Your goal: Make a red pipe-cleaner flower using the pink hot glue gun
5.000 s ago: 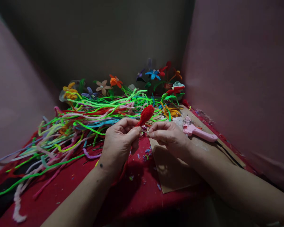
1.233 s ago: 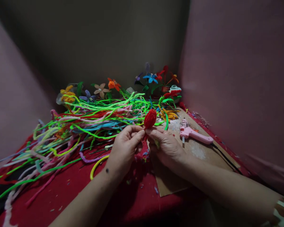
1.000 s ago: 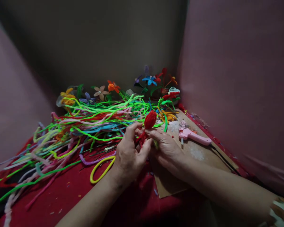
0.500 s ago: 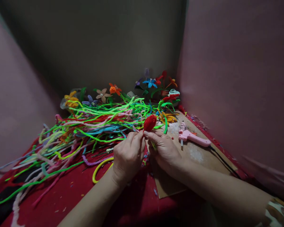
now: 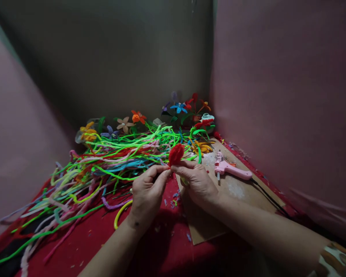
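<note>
A fuzzy red pipe-cleaner petal [image 5: 176, 154] stands upright between my two hands, its base pinched at the bottom. My left hand [image 5: 148, 190] grips the petal's lower end between thumb and forefinger. From the other side my right hand [image 5: 196, 180] pinches the same base, fingers curled in. Something yellow-green shows below the right fingers; whether it is held there cannot be made out. Just behind the petal lies a heap of long pipe cleaners [image 5: 127, 147] in green, pink, red and blue.
A pink glue gun [image 5: 233, 169] with a black cord rests on a brown board [image 5: 203, 227] at the right. Finished pipe-cleaner flowers [image 5: 178, 107] line the back by the wall. Coloured fuzz scraps dot the red cloth [image 5: 109, 238]. A pink wall [image 5: 276, 96] closes off the right side.
My left hand has turned, and its thumb and forefinger now show stretched toward the petal's base. The petal has tilted more upright. The whole view has shifted slightly.
</note>
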Action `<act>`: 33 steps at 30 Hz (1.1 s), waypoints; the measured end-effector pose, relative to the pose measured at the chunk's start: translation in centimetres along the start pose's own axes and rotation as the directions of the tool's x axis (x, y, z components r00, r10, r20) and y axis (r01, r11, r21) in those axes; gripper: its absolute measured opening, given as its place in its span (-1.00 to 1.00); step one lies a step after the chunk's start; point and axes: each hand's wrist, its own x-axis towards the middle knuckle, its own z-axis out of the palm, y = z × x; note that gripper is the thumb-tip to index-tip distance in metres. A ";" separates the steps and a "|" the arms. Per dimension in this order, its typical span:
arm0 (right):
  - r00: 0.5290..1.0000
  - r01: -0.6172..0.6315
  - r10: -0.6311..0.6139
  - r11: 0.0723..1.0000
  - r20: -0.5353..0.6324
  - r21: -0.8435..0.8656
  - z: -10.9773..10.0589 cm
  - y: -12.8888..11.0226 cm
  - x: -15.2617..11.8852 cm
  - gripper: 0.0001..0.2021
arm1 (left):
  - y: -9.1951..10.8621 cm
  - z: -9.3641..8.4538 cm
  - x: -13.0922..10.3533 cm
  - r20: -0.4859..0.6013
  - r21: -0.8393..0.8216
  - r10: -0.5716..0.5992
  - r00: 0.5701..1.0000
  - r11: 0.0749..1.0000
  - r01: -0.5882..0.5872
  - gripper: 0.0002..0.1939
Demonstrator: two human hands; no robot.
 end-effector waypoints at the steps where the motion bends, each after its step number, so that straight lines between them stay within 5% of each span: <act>1: 1.000 -0.008 0.008 1.000 0.013 0.008 0.0 -0.1 0.0 -0.84 | 0.1 0.0 0.1 0.016 -0.079 -0.073 0.997 0.994 0.074 -0.85; 4: 0.996 -0.056 0.054 0.998 0.065 0.030 -0.1 -0.4 0.2 -0.87 | 0.4 -0.2 0.4 0.136 -0.263 -0.214 0.967 0.933 0.244 -0.83; 10: 0.978 -0.155 0.148 0.987 0.149 0.039 -0.2 -0.7 0.4 -0.89 | 0.4 -0.8 0.9 0.427 -0.410 -0.219 0.877 0.818 0.404 -0.77; 14: 0.958 -0.168 0.155 0.985 0.240 0.037 -0.1 -1.0 0.3 -0.90 | -0.1 -0.8 0.9 0.515 -0.468 -0.204 0.832 0.747 0.473 -0.80; 27: 0.972 -0.148 0.143 0.989 0.185 0.013 0.0 -1.5 0.2 -0.91 | -0.2 -0.5 0.9 0.526 -0.496 -0.169 0.833 0.735 0.463 -0.81; 33: 0.993 -0.053 0.052 0.999 0.104 0.005 -0.4 -0.6 0.4 -0.95 | -0.3 -0.2 0.9 0.365 -0.369 -0.144 0.920 0.885 0.285 -0.82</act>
